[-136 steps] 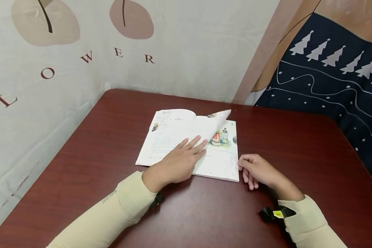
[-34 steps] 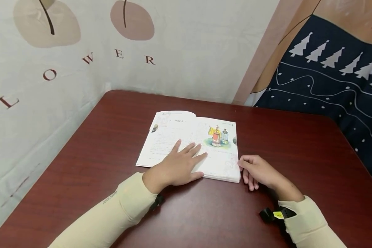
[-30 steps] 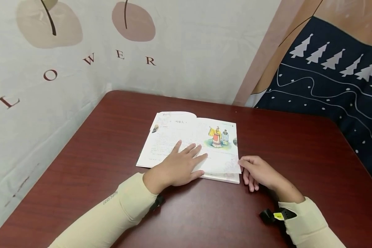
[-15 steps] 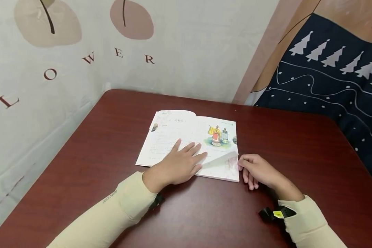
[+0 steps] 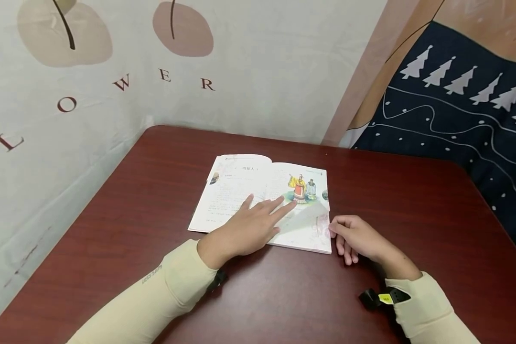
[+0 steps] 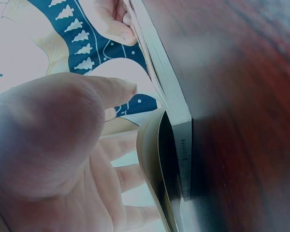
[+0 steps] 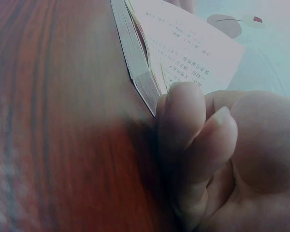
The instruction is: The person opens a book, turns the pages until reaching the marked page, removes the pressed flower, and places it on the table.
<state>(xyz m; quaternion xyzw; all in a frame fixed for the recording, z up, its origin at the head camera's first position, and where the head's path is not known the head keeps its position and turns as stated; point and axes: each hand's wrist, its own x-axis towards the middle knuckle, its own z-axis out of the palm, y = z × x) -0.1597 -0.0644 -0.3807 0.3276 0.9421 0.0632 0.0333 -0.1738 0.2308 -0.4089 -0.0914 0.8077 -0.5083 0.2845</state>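
Observation:
An open book (image 5: 232,191) lies on the table, text on its left page and a colour picture of two robed figures on its right. My left hand (image 5: 251,224) rests across the lower middle with fingers spread, fingertips just below the picture. The lower right corner of one page (image 5: 309,212) is raised, and a pink-patterned page shows beneath it. My right hand (image 5: 352,234) is at the book's right edge, with thumb and forefinger closed on the edge and the other fingers curled below. In the right wrist view, the curled fingers (image 7: 203,130) sit right against the book's corner.
The dark red table (image 5: 124,215) reaches a pale wall hanging (image 5: 262,95) with printed letters behind. Dark blue cloth with white trees (image 5: 456,105) hangs at the right. A black strap with a yellow label (image 5: 384,298) is on my right wrist.
The right page's lower corner lay flat about a second ago and is now raised. My left fingertips have slid slightly right, toward the picture. My right hand keeps its place.

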